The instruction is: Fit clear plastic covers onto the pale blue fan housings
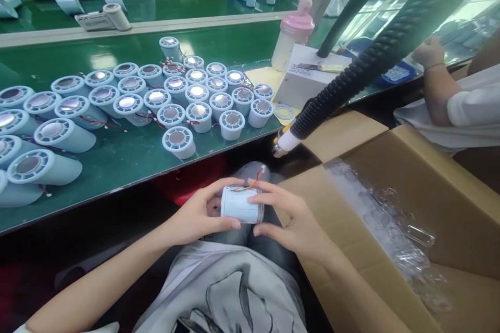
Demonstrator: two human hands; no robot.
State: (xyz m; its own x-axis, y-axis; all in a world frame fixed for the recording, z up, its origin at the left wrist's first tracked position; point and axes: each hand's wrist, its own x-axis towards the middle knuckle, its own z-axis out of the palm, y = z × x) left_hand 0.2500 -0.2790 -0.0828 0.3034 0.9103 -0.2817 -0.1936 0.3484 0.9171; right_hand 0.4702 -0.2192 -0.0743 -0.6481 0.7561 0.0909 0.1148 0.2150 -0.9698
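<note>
Between my two hands, above my lap, is a light blue cylindrical battery pack (238, 205) lying on its side. Thin red and yellow wires with a small white connector rise from its top. My left hand (203, 213) grips the left end, thumb in front and fingers behind. At the other end, my right hand (285, 213) is closed round a clear rim, its fingers over the top and its thumb below. Many similar packs (178, 140) stand in rows on the green bench (128, 158), with silvery round centres and ribbed rings on their tops.
Right of me, an open cardboard box (441, 192) holds clear plastic pieces (410, 250). A black ribbed hose (351, 67) hangs over the bench edge. Behind it stand a white box (308, 75) and a pink-topped bottle (292, 36). A co-worker's arm (437, 78) is at far right.
</note>
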